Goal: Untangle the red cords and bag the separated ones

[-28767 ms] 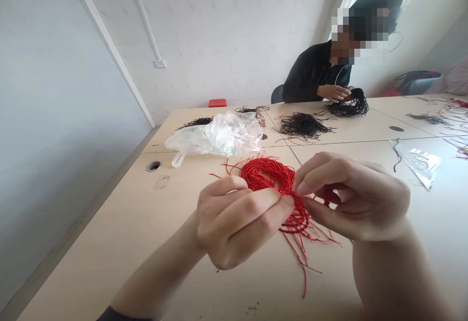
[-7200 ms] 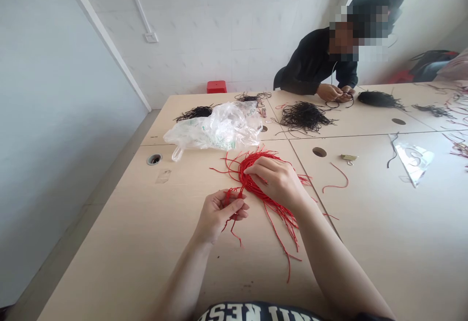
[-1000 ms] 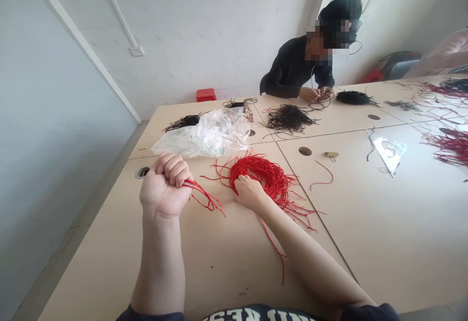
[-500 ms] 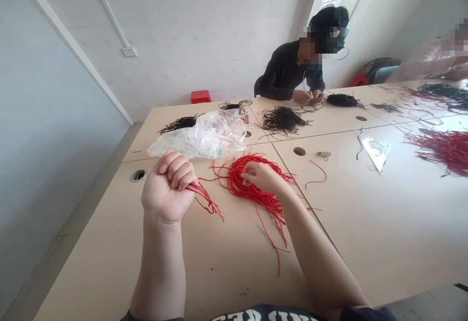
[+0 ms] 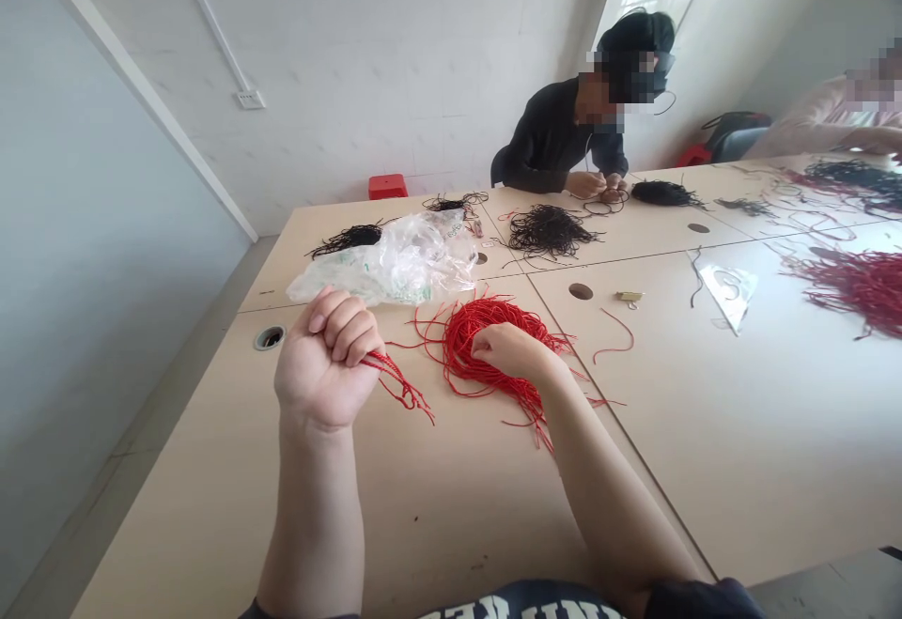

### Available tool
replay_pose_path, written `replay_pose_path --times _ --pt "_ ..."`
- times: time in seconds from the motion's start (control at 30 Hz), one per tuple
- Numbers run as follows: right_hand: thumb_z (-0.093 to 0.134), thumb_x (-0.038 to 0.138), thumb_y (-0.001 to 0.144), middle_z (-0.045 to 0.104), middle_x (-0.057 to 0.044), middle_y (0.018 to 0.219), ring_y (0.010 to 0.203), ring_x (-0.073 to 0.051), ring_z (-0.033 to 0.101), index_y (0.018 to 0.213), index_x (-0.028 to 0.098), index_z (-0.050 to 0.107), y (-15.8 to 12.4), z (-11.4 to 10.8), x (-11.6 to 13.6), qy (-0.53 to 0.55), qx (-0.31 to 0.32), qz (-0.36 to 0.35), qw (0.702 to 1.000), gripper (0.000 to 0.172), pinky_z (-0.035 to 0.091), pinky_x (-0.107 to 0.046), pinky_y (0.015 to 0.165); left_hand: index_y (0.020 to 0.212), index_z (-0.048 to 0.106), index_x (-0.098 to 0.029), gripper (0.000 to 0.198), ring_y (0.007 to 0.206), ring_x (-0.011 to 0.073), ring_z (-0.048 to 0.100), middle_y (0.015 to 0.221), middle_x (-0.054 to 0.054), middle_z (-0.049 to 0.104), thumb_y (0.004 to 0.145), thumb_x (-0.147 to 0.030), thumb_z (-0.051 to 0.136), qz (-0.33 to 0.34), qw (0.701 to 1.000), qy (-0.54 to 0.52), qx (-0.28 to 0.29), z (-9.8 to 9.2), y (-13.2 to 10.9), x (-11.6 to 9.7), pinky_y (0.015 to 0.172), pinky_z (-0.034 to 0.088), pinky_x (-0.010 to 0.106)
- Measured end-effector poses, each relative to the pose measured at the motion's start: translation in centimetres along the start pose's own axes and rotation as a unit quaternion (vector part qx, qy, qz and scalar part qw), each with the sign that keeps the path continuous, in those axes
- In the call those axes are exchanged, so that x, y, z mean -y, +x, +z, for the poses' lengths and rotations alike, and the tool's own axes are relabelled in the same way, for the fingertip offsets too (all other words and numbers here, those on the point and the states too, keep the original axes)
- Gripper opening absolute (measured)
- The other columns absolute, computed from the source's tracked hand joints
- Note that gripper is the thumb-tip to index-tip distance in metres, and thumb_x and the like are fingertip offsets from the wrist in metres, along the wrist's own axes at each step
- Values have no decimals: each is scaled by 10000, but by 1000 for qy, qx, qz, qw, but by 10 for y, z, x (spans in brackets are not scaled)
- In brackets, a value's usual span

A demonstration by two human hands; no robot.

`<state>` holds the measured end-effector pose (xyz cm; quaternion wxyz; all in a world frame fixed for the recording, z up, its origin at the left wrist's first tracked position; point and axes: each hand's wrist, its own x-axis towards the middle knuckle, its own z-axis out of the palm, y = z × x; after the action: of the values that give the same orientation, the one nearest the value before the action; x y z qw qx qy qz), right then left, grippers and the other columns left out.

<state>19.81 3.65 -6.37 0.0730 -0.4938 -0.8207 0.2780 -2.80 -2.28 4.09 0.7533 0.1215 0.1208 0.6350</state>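
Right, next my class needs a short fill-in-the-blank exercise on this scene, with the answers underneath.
1. Several red cords are gripped in the person's ____ hand.
2. The large bundle at the right hand is coloured ____.
3. In the picture, the clip lies to the ____ of that bundle.
4. The co-worker nearest the red stool wears a ____ top.

Missing words: left; red; right; black.

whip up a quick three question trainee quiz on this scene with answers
1. True or false: the left hand is closed around red cords.
2. Which is right of the gold binder clip: (A) crumpled plastic bag, (B) clear set square, (C) wall socket?
3. Fill in: the ____ hand is at the coiled heap of red cords.

Key: 1. True. 2. B. 3. Right: the right hand.
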Motion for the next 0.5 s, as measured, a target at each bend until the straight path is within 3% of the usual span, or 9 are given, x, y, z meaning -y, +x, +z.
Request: replay_pose_path --times 0.23,0.5 --pt "646 192 755 656 -107 942 855 -225 597 866 148 669 12 41 3 -88 -50 32 994 122 396 -283 674 586 243 -209 399 409 90 169 508 -64 185 979 -161 300 2 1000 -7 8 -3 -2 -3 369 196 235" --pt "507 434 920 592 -111 1007 918 -256 532 943 165 577 -8 85 13 -136 -161 8 978 279 364 -359 786 582 246 -208 399 409 88 170 507 -66 181 973 -156 308 -2 1000 -20 16 -3 -3 -9 369 194 234"
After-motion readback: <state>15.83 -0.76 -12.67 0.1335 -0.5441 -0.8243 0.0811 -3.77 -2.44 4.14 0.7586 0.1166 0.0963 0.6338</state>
